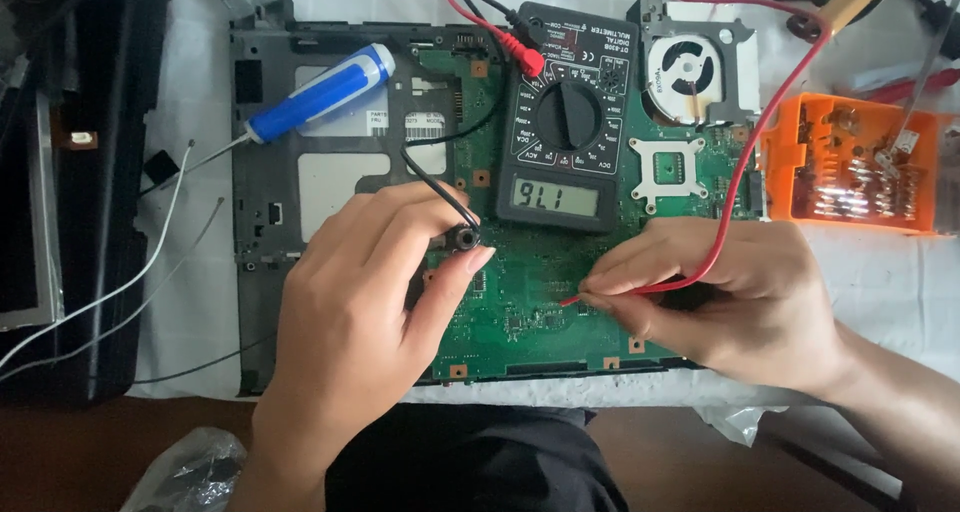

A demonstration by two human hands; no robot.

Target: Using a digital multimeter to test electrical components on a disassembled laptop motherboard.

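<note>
Two hands, left hand (365, 302) pinching one black probe (462, 237), right hand (730, 302) pinching one red probe (600, 294), on one green board (540, 312).

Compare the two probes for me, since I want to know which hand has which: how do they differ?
The red probe sits in the right hand, tip on the green circuit board; the black probe is in the left hand, its tip hidden. Both leads run to the multimeter.

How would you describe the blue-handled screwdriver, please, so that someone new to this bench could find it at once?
Start at the green circuit board in its grey metal laptop frame. On the frame's upper left part, left of the black multimeter, lies the blue and white plastic-handled screwdriver, slanted with its thin shaft pointing down-left. It is the only blue thing there, and neither hand touches it.
</note>
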